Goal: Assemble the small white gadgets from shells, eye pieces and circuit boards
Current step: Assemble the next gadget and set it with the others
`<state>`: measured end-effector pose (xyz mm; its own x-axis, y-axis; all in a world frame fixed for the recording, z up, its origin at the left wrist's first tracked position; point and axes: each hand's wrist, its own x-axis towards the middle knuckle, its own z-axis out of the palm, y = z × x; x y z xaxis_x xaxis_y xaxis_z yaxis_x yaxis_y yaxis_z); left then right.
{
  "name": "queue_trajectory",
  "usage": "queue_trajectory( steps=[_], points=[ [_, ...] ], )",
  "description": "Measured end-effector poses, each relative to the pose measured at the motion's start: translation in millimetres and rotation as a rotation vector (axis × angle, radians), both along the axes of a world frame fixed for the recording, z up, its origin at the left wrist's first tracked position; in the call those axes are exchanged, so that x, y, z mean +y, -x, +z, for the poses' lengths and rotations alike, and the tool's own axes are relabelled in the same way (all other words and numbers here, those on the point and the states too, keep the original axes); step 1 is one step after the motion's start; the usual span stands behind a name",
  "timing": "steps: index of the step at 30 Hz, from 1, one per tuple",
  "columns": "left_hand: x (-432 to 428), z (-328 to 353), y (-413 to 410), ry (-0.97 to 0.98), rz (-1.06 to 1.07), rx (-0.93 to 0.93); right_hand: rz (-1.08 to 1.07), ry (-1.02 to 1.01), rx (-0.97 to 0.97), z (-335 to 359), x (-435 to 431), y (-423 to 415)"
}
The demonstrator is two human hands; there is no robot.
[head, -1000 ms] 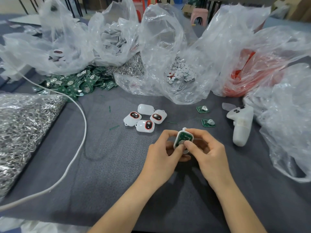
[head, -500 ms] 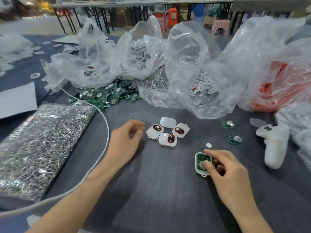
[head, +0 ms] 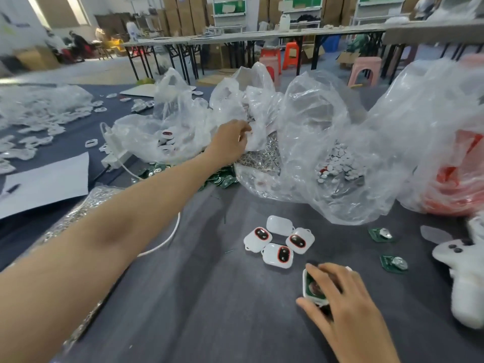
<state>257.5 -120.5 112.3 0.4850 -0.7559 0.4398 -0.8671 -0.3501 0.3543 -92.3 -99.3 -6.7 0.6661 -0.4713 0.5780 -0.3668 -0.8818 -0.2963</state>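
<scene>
Our left hand (head: 230, 142) far out at the clear bags (head: 314, 121) toward the tabletop's far edge, fingers in the plastic so we cannot tell if it holds anything, our right hand (head: 337, 294) curled round the open white shell (head: 304, 284) with its green board near the right front edge, four closed gadgets (head: 277, 254) just behind it

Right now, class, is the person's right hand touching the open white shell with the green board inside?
Touching. The head view shows the right hand with its fingers lying across the open shell, the thumb against its near edge, with no gap.
</scene>
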Motion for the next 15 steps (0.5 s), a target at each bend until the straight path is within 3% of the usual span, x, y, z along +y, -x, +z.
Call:
queue_trajectory(
  steps=[4,8,10,15],
  points=[
    [-47.6,18.2,-14.3,-0.035,-0.004,-0.124,-0.018,0.008,-0.009,-0.4,1.1,-2.3],
    [-58.8,4.3,-40.9,-0.436,0.199,-0.111,-0.023,-0.025,0.010,0.6,0.7,-2.0],
    [-51.3,-7.6,-47.0,-0.542,0.280,-0.115,-0.016,-0.024,0.025,1.1,0.6,-2.3],
    [-50.9,-3.4,-50.9,-0.370,0.245,-0.070,-0.026,0.000,0.003,-0.8,0.5,-3.9]
  ],
)
